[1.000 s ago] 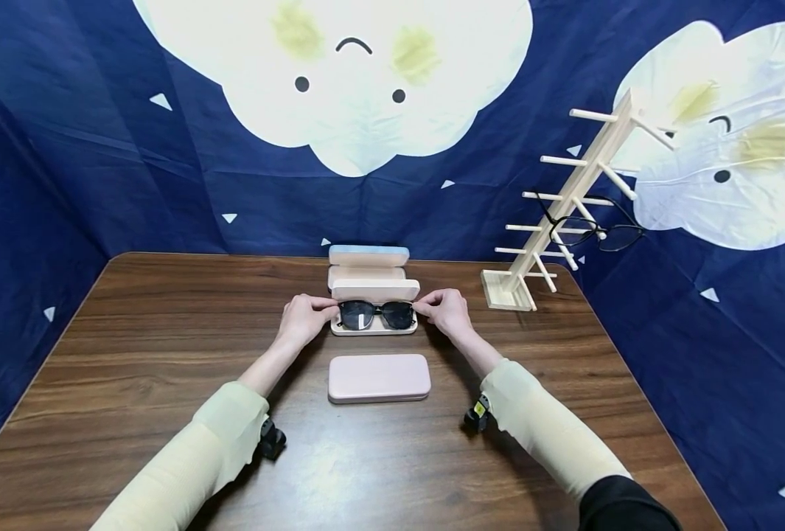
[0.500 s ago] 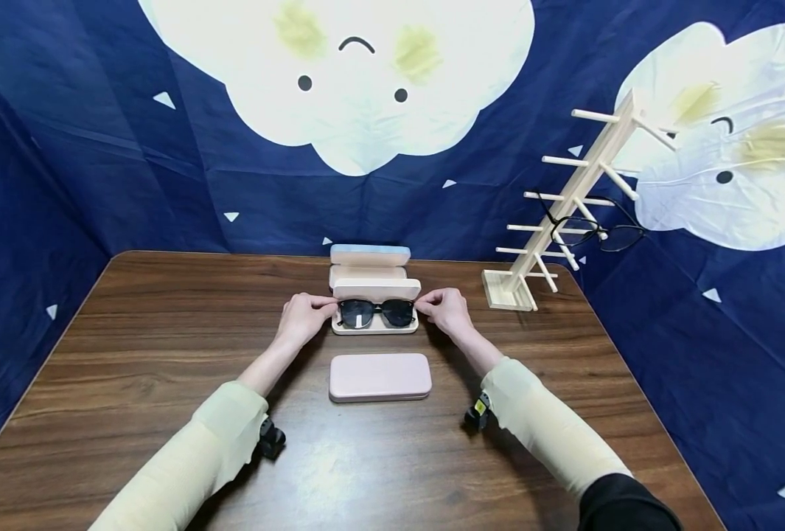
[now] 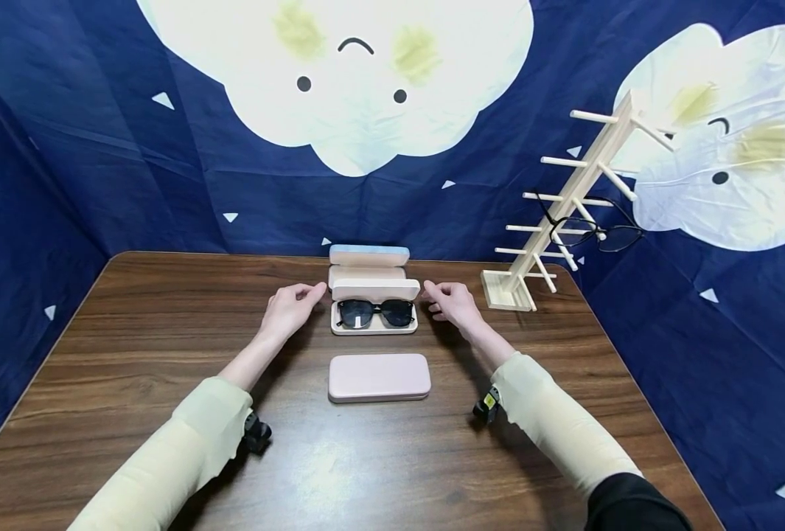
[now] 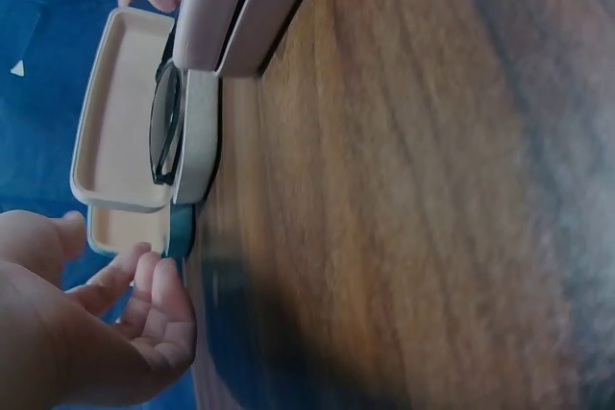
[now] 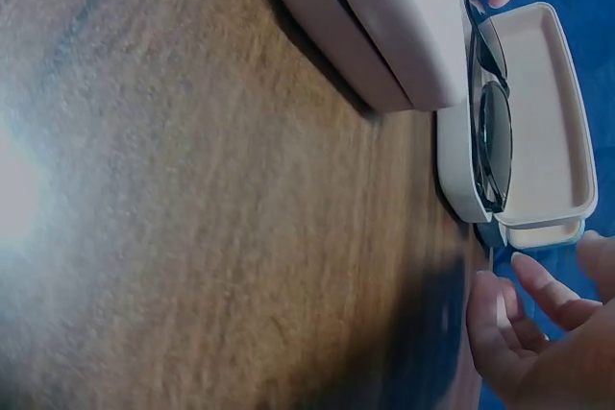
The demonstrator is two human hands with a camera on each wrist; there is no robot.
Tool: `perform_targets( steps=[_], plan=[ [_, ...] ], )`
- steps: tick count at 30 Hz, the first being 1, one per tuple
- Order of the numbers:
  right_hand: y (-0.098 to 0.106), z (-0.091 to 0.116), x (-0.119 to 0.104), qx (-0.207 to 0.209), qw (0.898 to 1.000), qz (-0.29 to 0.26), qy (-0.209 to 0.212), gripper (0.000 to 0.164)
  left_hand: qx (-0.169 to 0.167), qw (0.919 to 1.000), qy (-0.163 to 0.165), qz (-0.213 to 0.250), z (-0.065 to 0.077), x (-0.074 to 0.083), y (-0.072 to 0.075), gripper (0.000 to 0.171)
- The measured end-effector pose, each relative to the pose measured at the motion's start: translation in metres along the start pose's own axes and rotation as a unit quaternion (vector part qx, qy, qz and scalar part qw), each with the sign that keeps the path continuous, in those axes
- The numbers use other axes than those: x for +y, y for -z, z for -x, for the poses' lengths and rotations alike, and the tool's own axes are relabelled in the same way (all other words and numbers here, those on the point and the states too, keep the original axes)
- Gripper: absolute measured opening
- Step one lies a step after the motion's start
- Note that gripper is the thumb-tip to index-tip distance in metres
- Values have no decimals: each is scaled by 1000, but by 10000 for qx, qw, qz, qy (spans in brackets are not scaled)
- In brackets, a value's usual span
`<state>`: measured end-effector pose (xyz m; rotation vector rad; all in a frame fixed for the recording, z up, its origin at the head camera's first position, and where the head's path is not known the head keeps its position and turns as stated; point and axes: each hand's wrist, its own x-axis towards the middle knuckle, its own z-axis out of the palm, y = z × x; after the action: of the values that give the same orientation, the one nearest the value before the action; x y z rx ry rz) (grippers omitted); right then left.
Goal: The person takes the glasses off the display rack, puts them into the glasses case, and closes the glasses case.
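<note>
Dark sunglasses (image 3: 357, 314) lie in an open cream glasses case (image 3: 374, 332), lenses toward me, with its lid (image 3: 376, 290) raised behind them. My left hand (image 3: 288, 313) is just left of the case, thumb and fingers apart and holding nothing, as the left wrist view also shows. On the other side, my right hand (image 3: 457, 304) hovers near the lid's right edge with loosely bent, separated fingers. Behind stands a second open case (image 3: 368, 254), blue outside and cream inside. A closed pink glasses case (image 3: 379, 377) lies nearer to me.
At the back right of the wooden table (image 3: 166, 354) stands a leaning wooden peg rack (image 3: 583, 177). Black-framed eyeglasses (image 3: 620, 237) hang on its pegs. A blue cloth backdrop (image 3: 166, 192) with white clouds rises behind the table's back edge.
Both hands have let go of the sunglasses' sides and moved outward, the left one to the left and the right one to the right. The sunglasses stay in the case.
</note>
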<state>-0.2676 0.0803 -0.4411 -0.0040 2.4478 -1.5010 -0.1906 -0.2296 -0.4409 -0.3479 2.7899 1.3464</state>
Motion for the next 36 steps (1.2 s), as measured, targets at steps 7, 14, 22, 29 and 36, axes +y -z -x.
perform_targets(
  steps=[7, 14, 22, 29, 36],
  plan=[
    [3, -3, -9, -387, 9986, 68, -344, 76, -749, 9963, 238, 340, -8, 1, 5, 80],
    [3, -13, -16, -890, 9938, 259, -616, 83, -1350, 9871, 574, 647, -20, 5, 3, 87],
    [0, -16, -20, -1130, 9899, 552, -661, 78, -1469, 9850, 672, 612, -26, 12, -3, 82],
    [-5, -21, -18, -1129, 9886, 590, -797, 74, -1353, 9855, 832, 595, -29, 17, -9, 71],
    [-3, -23, -20, -1251, 9864, 543, -915, 76, -1396, 9843, 824, 696, -31, 15, -10, 70]
  ],
)
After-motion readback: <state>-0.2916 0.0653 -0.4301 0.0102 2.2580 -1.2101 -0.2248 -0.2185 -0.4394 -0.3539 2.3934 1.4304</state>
